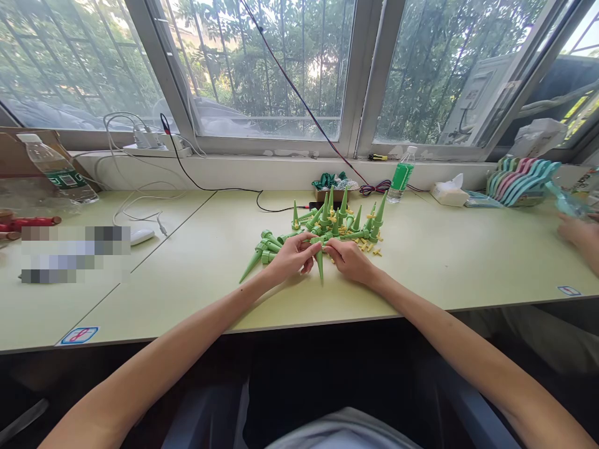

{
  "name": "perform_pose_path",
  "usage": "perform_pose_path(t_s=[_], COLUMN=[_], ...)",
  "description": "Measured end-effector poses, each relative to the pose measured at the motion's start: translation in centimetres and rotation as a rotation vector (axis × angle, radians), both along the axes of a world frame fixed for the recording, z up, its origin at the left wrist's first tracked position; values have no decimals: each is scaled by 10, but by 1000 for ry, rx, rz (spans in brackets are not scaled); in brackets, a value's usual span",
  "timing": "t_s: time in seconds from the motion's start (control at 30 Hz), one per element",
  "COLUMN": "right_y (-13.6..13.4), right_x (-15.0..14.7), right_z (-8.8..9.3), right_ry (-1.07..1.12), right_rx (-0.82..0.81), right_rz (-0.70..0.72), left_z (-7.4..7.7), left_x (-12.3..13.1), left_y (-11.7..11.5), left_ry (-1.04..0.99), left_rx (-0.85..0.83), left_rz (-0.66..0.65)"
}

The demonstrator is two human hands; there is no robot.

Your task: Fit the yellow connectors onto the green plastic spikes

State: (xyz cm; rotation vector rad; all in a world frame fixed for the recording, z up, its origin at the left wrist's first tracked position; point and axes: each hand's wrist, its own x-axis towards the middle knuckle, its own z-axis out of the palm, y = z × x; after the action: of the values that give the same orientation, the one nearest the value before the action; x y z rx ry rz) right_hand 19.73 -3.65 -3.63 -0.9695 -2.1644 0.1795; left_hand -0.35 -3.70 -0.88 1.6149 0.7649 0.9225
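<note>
Between my hands a green plastic plant watering spike (320, 265) points its tip down toward the table's front edge. My left hand (296, 252) grips it near its wide end, thumb and fingers closed around it. On its other side my right hand (349, 257) has its fingertips pinched together at the spike's upper part; whether a small part sits in that pinch is hidden. Just beyond lies a pile of similar green spikes (378, 218), some upright, some on their sides. Small yellow plastic valves (377, 252) are scattered by the pile, and some are fitted on spikes.
A small box with green wrappers (330, 182) and a water bottle (401, 176) stand behind the pile. Farther right are a tissue pack (450, 189), coloured hangers (521, 181) and another person's hand (578, 234). Cables and a white mouse (141, 237) lie left.
</note>
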Motion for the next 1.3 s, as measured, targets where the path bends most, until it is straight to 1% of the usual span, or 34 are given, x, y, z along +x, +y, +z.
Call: perform_pose_path(t_s=[0.27,0.63,0.73,0.9,0.97,1.13,1.3], right_y=[2,2,1,0,0,-1,0], right_x=[0,1,1,1,2,2,2], right_z=[-2,-2,-2,-3,-2,1,0], right_ry=[-17,-59,-98,-123,-106,-64,-54], right_rx=[22,39,60,98,101,79,51], right_rz=[2,-2,-2,0,5,6,19], left_z=[2,0,-2,0,1,2,-1], left_x=[-1,-1,-2,-3,-5,-7,-5], left_y=[-1,2,4,8,8,8,8], left_ry=[-2,-15,-31,-109,-136,-157,-143], left_rx=[-66,-140,-223,-446,-482,-410,-355], left_rz=[-12,-25,-34,-96,-118,-182,-154])
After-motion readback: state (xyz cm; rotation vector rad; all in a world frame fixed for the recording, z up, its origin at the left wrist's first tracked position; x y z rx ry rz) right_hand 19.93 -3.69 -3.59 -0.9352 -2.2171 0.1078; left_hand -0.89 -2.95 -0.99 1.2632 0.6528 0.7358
